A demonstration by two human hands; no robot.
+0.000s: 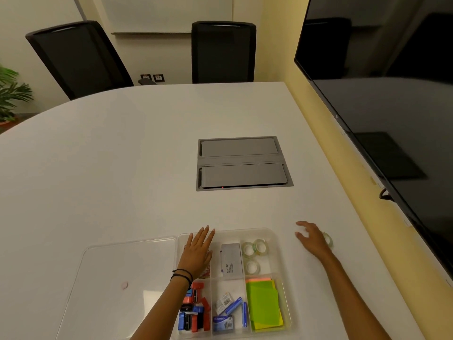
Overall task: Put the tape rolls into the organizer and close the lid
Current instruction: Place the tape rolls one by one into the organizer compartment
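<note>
A clear plastic organizer (276, 238) with several compartments lies on the white table in front of me. Three clear tape rolls (252, 250) sit in its far right compartment. Its clear lid (117, 271) lies flat on the table to the left of it. My left hand (198, 250) rests flat, fingers spread, over the far left compartment. My right hand (311, 238) hovers over the table to the right of the organizer, fingers apart. One more tape roll (329, 239) lies just behind that hand, partly hidden by it.
The other compartments hold a grey box (231, 260), green and yellow sticky notes (263, 303), staple boxes (226, 309) and red, blue and black sharpeners (193, 310). A grey cable hatch (242, 163) sits mid-table. A large dark screen (382, 94) lines the right wall. Two black chairs stand beyond.
</note>
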